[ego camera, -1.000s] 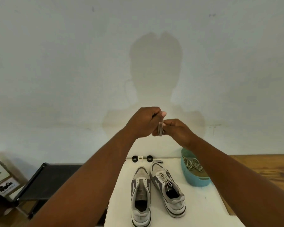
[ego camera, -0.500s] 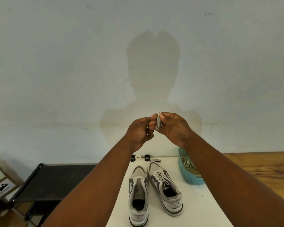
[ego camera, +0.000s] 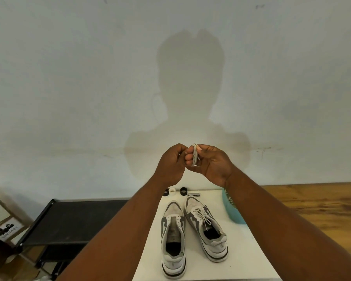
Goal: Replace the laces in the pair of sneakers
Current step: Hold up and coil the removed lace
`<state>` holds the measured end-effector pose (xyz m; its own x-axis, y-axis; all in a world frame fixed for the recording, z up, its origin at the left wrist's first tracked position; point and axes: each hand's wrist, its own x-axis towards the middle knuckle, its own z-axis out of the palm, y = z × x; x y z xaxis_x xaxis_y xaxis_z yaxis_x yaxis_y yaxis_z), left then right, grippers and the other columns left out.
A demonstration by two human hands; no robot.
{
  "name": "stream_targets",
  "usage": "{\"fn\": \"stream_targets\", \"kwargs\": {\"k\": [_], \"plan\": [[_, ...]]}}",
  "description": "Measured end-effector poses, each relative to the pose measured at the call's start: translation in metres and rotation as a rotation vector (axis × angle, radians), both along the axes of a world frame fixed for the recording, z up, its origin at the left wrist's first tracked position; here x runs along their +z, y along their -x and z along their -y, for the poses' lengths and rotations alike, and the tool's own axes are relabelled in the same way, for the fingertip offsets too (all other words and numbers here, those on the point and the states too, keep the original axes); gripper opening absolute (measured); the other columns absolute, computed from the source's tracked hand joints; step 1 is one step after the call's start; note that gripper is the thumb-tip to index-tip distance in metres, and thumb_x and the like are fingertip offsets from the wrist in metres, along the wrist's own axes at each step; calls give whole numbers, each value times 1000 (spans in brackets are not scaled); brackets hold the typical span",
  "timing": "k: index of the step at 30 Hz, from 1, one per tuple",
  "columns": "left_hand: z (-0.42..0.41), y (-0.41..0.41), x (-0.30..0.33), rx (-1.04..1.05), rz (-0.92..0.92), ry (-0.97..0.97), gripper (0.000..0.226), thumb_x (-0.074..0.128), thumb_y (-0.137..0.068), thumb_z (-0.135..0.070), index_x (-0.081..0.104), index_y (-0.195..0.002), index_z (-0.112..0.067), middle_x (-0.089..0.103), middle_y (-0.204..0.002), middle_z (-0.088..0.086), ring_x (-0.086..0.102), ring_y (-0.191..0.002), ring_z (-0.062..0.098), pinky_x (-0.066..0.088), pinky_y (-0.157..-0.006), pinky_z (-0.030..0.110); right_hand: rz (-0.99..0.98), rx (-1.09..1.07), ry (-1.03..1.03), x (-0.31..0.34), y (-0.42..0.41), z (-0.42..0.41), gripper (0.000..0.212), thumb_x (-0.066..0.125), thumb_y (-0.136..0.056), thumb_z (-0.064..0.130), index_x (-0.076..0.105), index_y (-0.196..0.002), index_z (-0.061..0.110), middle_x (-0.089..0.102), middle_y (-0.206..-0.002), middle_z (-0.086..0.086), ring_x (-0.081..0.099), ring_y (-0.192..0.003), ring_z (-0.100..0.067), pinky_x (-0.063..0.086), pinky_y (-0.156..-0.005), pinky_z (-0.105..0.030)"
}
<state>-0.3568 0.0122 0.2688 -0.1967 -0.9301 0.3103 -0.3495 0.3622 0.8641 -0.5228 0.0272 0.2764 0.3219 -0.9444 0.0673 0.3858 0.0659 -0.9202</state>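
Right hand [ego camera: 213, 163] is raised in front of the wall [ego camera: 69, 78], w/ a white lace [ego camera: 195, 155] wound in a small coil round its curled fingers, so it grasps the lace. Left hand [ego camera: 171, 163] is just beside it, touching, fingers curled inward near the coil; we cannot tell if it pinches a lace end. Below, on the white bench [ego camera: 241, 250], we see the 2 grey-white sneakers, toes pointing to the wall: left sneaker [ego camera: 173, 236] has no lace, right sneaker [ego camera: 206, 226] is laced, and they stand just beside each other. Behind the toes lie small black and white rings [ego camera: 183, 191] and a small grey item. A teal basket [ego camera: 234, 213] is at the bench's right, partly hidden by the right forearm. A black rack [ego camera: 69, 220] stands left of the bench.
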Motion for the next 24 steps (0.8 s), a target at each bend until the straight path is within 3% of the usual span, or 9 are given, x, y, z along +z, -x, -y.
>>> {"fn": "stream_targets", "kwargs": {"k": [2,4,10,15,18,20,24], "plan": [[-2,2,-3,-41,9,-32,28,44,-104,-4,52,-81,-18,51,-74,-6,47,-67,6,40,-68,24,15,35,-36,-3,0,-1,26,51,-97,19,73,-101,6,72,-91,-12,70,-80,-23,42,-102,-53],[-6,2,-4,-82,59,-13,33,36,-105,6,46,-80,-14,44,-74,-3,43,-62,-2,36,-65,17,37,62,-80,-6,-1,-3,27,52,-98,24,73,-100,6,71,-90,-10,68,-80,-22,42,-103,-53],[9,-17,-10,-62,294,56,27,37,-109,-8,49,-86,-16,48,-78,-5,43,-70,5,36,-65,15,-11,-159,-177,-4,-29,-17,29,55,-102,30,71,-86,13,66,-91,-4,62,-85,-16,47,-89,-36],[12,-25,-18,-46,498,184,20,37,-103,-14,50,-88,-12,49,-84,0,48,-75,20,41,-69,34,28,-365,-242,-8,-57,-22,25,57,-102,20,67,-80,12,68,-88,-3,63,-88,-15,47,-77,-31],[6,-27,-19,7,586,251,18,38,-104,-19,52,-93,-14,50,-89,-1,51,-76,23,45,-67,38,41,-458,-289,-13,-63,-21,24,59,-97,17,69,-75,14,69,-101,-5,61,-95,-18,47,-79,-34],[4,-28,-20,25,617,285,20,38,-108,-20,52,-94,-14,48,-90,-2,48,-74,21,42,-65,37,58,-475,-320,-20,-61,-20,29,60,-97,23,69,-70,17,69,-110,-6,60,-103,-21,45,-83,-37],[3,-32,-26,6,633,256,24,36,-110,-25,52,-97,-13,49,-91,-2,51,-77,23,46,-69,41,-28,-380,-312,-32,-52,-20,34,58,-99,39,72,-74,20,73,-93,-2,64,-92,-16,40,-86,-38]]}}
